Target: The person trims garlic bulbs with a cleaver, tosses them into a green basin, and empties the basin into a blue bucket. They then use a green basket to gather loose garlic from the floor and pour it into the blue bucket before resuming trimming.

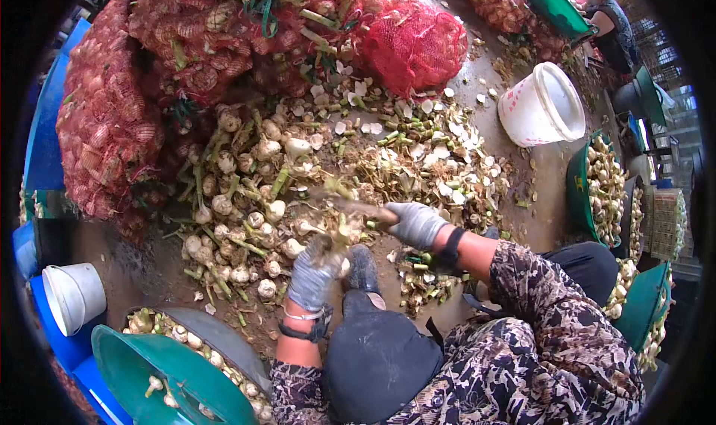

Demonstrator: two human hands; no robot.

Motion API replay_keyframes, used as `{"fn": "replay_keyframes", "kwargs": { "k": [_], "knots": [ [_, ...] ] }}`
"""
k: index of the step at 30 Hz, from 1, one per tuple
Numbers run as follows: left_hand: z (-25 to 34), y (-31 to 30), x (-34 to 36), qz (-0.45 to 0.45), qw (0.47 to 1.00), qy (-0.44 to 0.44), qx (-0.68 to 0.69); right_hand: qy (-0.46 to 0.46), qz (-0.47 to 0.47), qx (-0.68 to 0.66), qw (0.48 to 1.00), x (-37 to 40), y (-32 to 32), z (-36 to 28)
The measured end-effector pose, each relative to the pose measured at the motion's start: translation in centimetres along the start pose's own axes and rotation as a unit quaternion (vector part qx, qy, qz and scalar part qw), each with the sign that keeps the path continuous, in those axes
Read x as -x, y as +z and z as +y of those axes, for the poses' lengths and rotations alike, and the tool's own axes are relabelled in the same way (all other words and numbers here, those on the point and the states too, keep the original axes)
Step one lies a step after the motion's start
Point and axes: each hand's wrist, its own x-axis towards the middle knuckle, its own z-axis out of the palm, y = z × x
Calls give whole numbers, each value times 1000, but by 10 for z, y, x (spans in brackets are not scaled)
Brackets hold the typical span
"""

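My left hand [309, 277], in a grey-white glove, is closed around a garlic bulb [344, 268] with its stalk and dry leaves sticking up; motion blurs them. To its right, my gloved right hand [419, 225] grips a brown-handled knife [365, 209]. Its blade points left, blurred, just above the garlic in my left hand. Beyond the left hand lies a heap of garlic bulbs with long stalks [253, 220]. Cut stalks, roots and peeled skins form a litter pile [440, 156] past the right hand.
Red mesh sacks full of garlic [112, 127] stand at the far left. A white bucket [533, 108] stands at the upper right. Green tubs of trimmed bulbs [578, 183] line the right; another green tub [119, 350] sits lower left. A person [611, 26] is at the far right.
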Motion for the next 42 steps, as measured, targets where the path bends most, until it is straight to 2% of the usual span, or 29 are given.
{"fn": "replay_keyframes", "kwargs": {
  "k": [1,2,3,4,5,6,7,9,10,12,13,14,15,17,19,20,21,22,23,24,25,27,30,32,33,35,36,39,42],
  "knots": [
    [-36,-6,-3,6,999,44,2,63,2,-15,998,3,-4,16],
    [-28,-4,-1,-11,999,31,29,25,55,-18,998,7,10,44],
    [-23,0,4,-27,998,12,59,40,42,-72,996,18,1,30],
    [-29,2,2,-35,999,30,-29,-55,63,-139,987,25,3,23],
    [-31,5,-7,-51,990,54,-120,-52,69,-223,971,30,-5,-3],
    [-20,16,-9,-73,992,73,-71,-50,75,-306,948,36,-13,-28],
    [-18,20,-16,-111,982,85,-130,-71,88,-342,933,36,-18,-46],
    [-4,24,-15,-120,958,119,-232,-10,21,-260,965,26,-33,-58],
    [-4,26,-16,-130,977,142,-87,-14,38,-246,968,22,-36,-59],
    [-5,23,-20,-134,972,145,125,129,-9,-470,873,20,-35,-54],
    [-4,19,-16,-145,961,67,226,200,-47,-547,812,16,-26,-38],
    [-9,20,-21,-131,966,69,210,197,-67,-628,750,16,-19,-37],
    [-16,21,-27,-117,972,71,193,201,-69,-626,750,17,-12,-38],
    [-24,26,-32,-121,962,62,236,218,-105,-691,681,18,-3,-43],
    [-19,30,-35,-136,938,79,308,191,-140,-677,697,13,5,-29],
    [-17,23,-30,-132,955,70,256,118,-50,-509,851,9,9,-23],
    [-23,18,-29,-130,956,71,254,36,46,-310,949,6,10,-19],
    [-33,15,-32,-114,965,59,230,1,69,-229,971,12,2,-11],
    [-43,12,-35,-97,972,47,207,-41,103,-238,965,18,-1,-7],
    [-43,10,-39,-143,964,94,204,-71,67,-113,989,29,-24,-19],
    [-50,3,-40,-75,981,110,-141,-96,30,12,995,41,-51,-37],
    [-145,-4,-42,-93,983,150,-59,-149,-31,140,978,47,-67,-51],
    [-99,-21,-28,-225,956,42,183,-162,-49,151,974,53,-71,-55],
    [-77,-9,-12,-137,989,38,-27,-147,-61,197,967,54,-70,-57],
    [-56,-1,-8,-57,973,161,-158,-148,-60,196,968,54,-69,-56],
    [-62,-5,-9,24,918,278,-283,-138,-63,196,969,53,-60,-50],
    [-58,-8,-16,14,875,270,-401,-139,-62,196,969,51,-55,-44],
    [-36,13,-7,26,881,311,-355,-117,-53,192,973,49,-52,-35],
    [-39,15,-2,-4,810,372,-454,-137,-32,182,973,42,-33,-10]
  ]
}}
